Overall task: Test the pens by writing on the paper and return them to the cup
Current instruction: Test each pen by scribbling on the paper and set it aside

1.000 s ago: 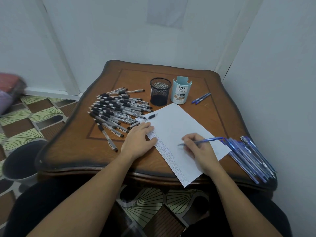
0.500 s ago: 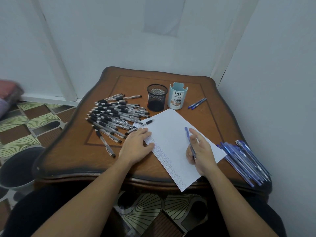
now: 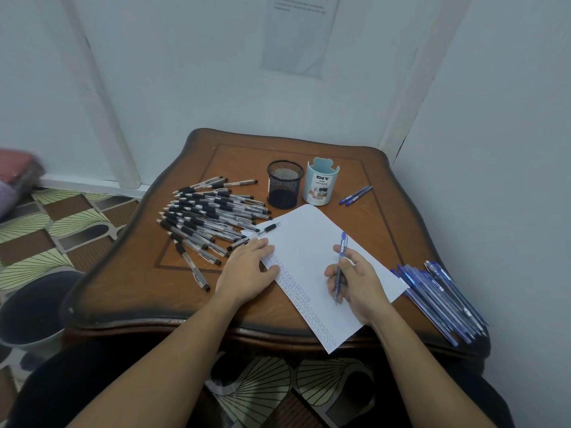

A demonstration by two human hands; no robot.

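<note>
A white paper sheet (image 3: pixel 312 242) lies on the wooden table (image 3: pixel 370 223), its left edge filled with small blue marks. My left hand (image 3: pixel 247 271) rests flat on that edge, fingers straight. My right hand (image 3: pixel 355 281) grips a blue pen (image 3: pixel 341 251) over the sheet, tip pointing down toward me. A black mesh cup (image 3: pixel 284 183) and a light blue desk organizer cup (image 3: pixel 321 182) stand behind the paper.
Several black pens (image 3: pixel 210 217) are heaped left of the paper. Several blue pens (image 3: pixel 441 298) lie at the table's right edge, and two more blue pens (image 3: pixel 355 195) beside the organizer. A dark bucket (image 3: pixel 34 307) sits on the floor at left. Walls close in behind and right.
My right hand has turned the blue pen from lying sideways to upright with its tip down near the paper. The left hand has stayed on the sheet.
</note>
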